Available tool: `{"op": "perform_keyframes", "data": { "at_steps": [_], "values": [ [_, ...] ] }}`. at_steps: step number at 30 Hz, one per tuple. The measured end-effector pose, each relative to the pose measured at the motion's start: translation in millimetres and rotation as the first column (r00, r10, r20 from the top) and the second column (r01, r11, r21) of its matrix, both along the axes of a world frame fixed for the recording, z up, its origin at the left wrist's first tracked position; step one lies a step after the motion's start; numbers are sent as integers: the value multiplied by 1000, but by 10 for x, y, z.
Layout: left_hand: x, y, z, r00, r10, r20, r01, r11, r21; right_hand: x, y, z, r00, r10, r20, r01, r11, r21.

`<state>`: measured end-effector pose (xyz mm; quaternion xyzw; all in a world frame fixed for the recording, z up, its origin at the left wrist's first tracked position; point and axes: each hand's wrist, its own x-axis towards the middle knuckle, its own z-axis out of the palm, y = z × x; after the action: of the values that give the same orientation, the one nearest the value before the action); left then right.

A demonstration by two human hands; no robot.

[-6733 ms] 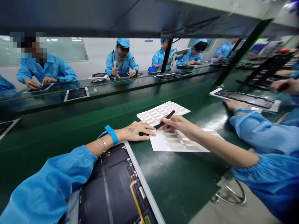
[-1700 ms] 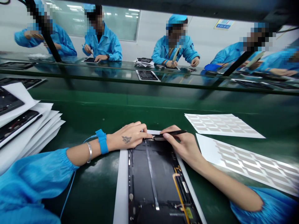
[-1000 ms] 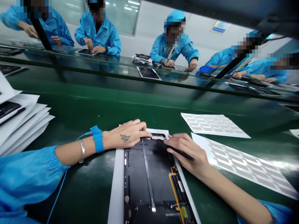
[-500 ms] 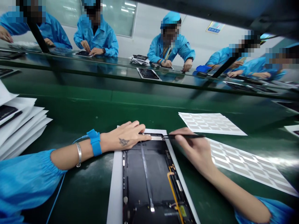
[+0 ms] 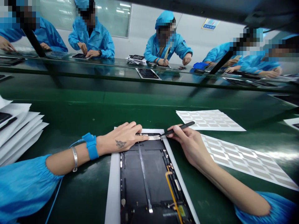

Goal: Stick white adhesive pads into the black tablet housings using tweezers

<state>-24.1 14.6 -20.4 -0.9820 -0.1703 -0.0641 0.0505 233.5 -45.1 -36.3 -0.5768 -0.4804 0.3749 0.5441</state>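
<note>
An open tablet housing (image 5: 144, 174) with black inner parts and an orange flex cable (image 5: 171, 186) lies on a white sheet (image 5: 112, 189) in front of me. My left hand (image 5: 125, 137) rests flat over its far left corner, forefinger stretched onto a pale sticker strip (image 5: 154, 137) along the far edge. Between the fingers of my right hand (image 5: 190, 143) is a pair of black tweezers (image 5: 178, 128), slanting up to the right. Their tip touches or nearly touches the strip's right end.
Two sheets of grey stickers (image 5: 210, 119) (image 5: 245, 158) lie to the right. White paper layers with dark housings form a stack (image 5: 21, 130) at left. A blue wrist strap (image 5: 92, 146) trails a cord. Beyond the raised ledge (image 5: 105, 70), several people in blue work.
The tweezers have swung from nearly level to a steeper slant, their back end raised, and my right hand has turned with them. My left hand stays on the housing. The view shifts slightly.
</note>
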Motion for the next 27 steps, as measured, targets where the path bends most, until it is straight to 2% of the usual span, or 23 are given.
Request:
{"op": "perform_keyframes", "data": {
  "at_steps": [17, 22, 25, 27],
  "values": [
    [11, -24, 43, 1000, 21, -18, -21, 999, -33, -6, 31, -3, 994, -8, 112, 9, 1000, -14],
    [-6, -10, 48, 999, 7, -47, -7, 1000, 9, 16, 36, -25, 996, -7, 91, 9, 1000, -26],
    [26, -4, 90, 995, -6, -98, 13, 997, 70, 29, 32, 45, 993, -40, 114, 37, 999, 26],
    [101, -14, 133, 989, -5, -145, 21, 994, 111, 29, 28, 143, 972, -46, 232, 13, 990, 141]
  ]
}}
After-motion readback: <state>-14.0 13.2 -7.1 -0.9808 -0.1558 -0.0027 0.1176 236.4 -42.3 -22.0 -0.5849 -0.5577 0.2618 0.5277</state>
